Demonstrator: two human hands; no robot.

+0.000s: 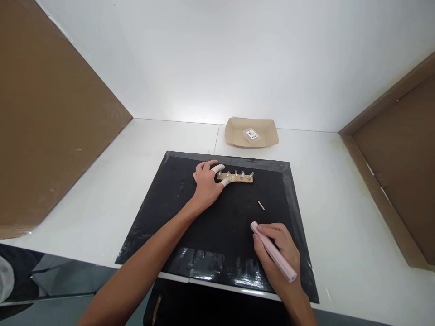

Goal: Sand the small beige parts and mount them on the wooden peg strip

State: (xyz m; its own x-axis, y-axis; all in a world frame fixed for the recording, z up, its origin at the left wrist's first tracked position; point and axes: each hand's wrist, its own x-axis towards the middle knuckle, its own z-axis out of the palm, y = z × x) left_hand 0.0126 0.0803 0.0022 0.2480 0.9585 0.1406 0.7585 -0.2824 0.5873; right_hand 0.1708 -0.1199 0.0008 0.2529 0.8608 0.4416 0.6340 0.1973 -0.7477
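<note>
My left hand (208, 185), with white covers on thumb and index finger, holds the left part of a narrow wooden strip (245, 180). Several shiny, nail-shaped tips (242, 174) stand upright in a row on it; the fingers partly hide those at the left. A pink pen-shaped tool (273, 253) lies in my right hand (283, 249), fingers closed around its middle. Its front end points up and left, and a small hole shows in its rear end. Between the tool and the strip, a short thin rod (261, 205) rests loose on the black mat (190, 226).
Behind the mat stands a brown paper tray (234, 136) with a small clear labelled packet (252, 134) in it. The white table (340, 203) is bounded by a white back wall and brown panels at left (50, 113) and right (401, 158).
</note>
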